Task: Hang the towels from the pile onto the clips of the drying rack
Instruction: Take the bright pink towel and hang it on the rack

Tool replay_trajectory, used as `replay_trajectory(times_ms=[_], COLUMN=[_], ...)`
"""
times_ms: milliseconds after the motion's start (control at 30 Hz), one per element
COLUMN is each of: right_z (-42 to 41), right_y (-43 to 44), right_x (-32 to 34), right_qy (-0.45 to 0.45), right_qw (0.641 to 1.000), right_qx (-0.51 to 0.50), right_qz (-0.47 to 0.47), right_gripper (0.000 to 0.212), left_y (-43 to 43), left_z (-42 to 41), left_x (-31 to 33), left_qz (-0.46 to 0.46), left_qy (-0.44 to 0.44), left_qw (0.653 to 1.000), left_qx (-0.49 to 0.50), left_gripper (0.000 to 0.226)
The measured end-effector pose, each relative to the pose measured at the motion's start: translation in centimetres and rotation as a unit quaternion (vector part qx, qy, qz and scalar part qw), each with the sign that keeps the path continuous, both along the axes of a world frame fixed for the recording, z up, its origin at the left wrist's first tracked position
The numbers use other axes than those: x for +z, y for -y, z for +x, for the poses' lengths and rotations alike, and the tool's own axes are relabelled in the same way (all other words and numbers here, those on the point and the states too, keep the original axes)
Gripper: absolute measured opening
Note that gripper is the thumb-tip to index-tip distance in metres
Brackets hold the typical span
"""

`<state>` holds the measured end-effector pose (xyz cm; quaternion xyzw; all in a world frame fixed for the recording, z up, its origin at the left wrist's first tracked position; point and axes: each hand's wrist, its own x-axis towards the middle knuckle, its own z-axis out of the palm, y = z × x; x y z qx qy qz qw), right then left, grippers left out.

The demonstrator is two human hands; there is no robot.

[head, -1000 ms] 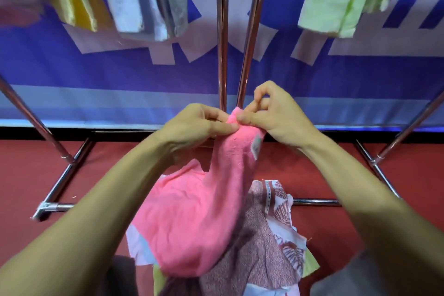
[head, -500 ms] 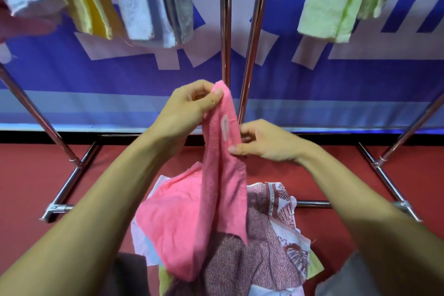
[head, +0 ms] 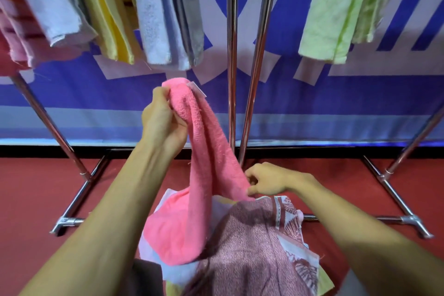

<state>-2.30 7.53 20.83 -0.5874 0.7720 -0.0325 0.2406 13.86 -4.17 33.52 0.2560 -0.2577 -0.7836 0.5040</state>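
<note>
Beneath the hung towels [head: 163,19], the left hand [head: 163,122] grips the steeply upright pink towel [head: 211,151] by its top corner, nearer the rack, while the right hand [head: 269,179] pinches its lower edge between curled fingers [head: 254,190].

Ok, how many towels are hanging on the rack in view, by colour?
Pink hanging towel: 1
White hanging towels: 2
Yellow hanging towel: 1
Grey hanging towel: 1
Green hanging towels: 2
Total: 7; the held pink towel is not counted.
</note>
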Motion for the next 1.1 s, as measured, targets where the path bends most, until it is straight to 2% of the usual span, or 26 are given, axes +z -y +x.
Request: replay_trajectory(times_ms=[100,133,200,267,333,400,433,467,533,600,667,733,933,1100], right_z=[0.1,0.1,-0.1,-0.3,-0.6,-0.9,-1.0,-1.0,-0.6,0.2,1.0,1.5,1.2,1.0], right_y=[-0.2,-0.3,-0.9,-1.4,-1.8,-2.2,-2.3,-2.4,-2.6,-2.6,-2.6,-2.5,-2.4,-2.3], right_x=[0.1,0.5,2.1,4.4,6.7,8.2,8.6,8.8,9.0,8.9,8.9,8.8,8.4,7.9], right_qy=[0.005,0.055,0.239,0.424,0.553,0.628,0.652,0.663,0.641,0.607,0.582,0.573,0.611,0.624], right_qw=[0.999,0.997,0.968,0.899,0.79,0.673,0.633,0.619,0.652,0.694,0.729,0.745,0.703,0.681], right_qx=[0.018,0.001,-0.053,-0.107,-0.173,-0.232,-0.251,-0.262,-0.268,-0.27,-0.261,-0.26,-0.297,-0.318], right_qz=[0.038,0.051,0.059,-0.032,-0.2,-0.315,-0.333,-0.33,-0.303,-0.277,-0.247,-0.219,-0.21,-0.212], right_gripper=[0.014,0.013,0.017,0.021,0.023,0.026,0.028,0.029,0.029,0.026,0.021,0.018,0.015,0.012], left_y=[0.7,1.1,1.7,2.0,2.2,2.0,1.8,1.3,-0.1,-1.8,-3.0,-3.5,-4.0,-4.4], left_z=[0.1,0.2,0.3,0.2,-0.2,-0.8,-1.0,-1.3,-1.5,-1.8,-2.1,-2.2,-2.1,-1.7], left_x=[-0.4,-0.6,-1.2,-2.0,-2.9,-3.7,-3.9,-4.0,-4.0,-4.1,-4.5,-4.6,-4.8,-4.6], left_qz=[-0.003,-0.013,-0.036,-0.057,-0.101,-0.19,-0.243,-0.293,-0.393,-0.474,-0.503,-0.506,-0.523,-0.588], left_qy=[0.024,0.05,0.124,0.203,0.266,0.32,0.352,0.384,0.438,0.45,0.437,0.413,0.345,0.33], left_qw=[0.999,0.997,0.988,0.973,0.956,0.925,0.901,0.871,0.802,0.751,0.743,0.756,0.775,0.731], left_qx=[0.035,0.054,0.086,0.09,0.076,0.071,0.077,0.087,0.105,0.095,0.065,0.03,-0.086,-0.103], left_gripper=[0.023,0.024,0.024,0.023,0.021,0.024,0.028,0.028,0.017,0.008,0.01,0.018,0.014,0.015])
